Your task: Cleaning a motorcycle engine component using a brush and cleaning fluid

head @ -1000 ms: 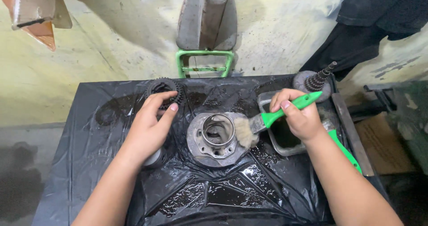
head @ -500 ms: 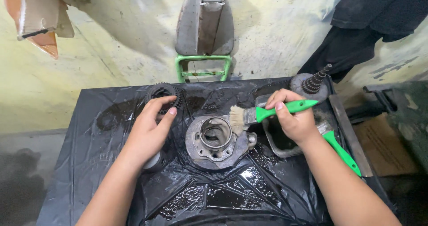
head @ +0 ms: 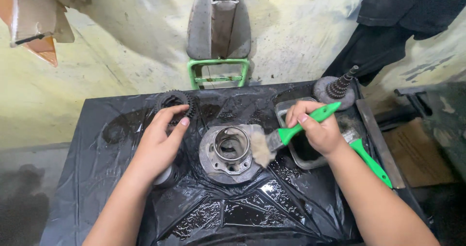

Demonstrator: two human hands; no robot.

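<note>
A round grey metal hub (head: pixel 228 154) with a hollow centre lies on wet black plastic sheeting (head: pixel 233 212). My right hand (head: pixel 318 129) grips a green-handled paintbrush (head: pixel 291 132), whose bristles touch the hub's right rim. My left hand (head: pixel 158 144) rests to the left of the hub, fingers curled over a dark part beside it; what it covers is mostly hidden. A black toothed gear (head: pixel 177 101) lies just beyond its fingertips.
A shallow metal tray of dark liquid (head: pixel 301 151) sits right of the hub. A geared shaft (head: pixel 335 90) stands at the back right. A second green brush handle (head: pixel 371 162) lies under my right forearm. A green frame (head: pixel 218 73) stands against the wall.
The brush swung from the hub's right side up to its upper right edge, then back down onto the right rim. My left hand stayed in place.
</note>
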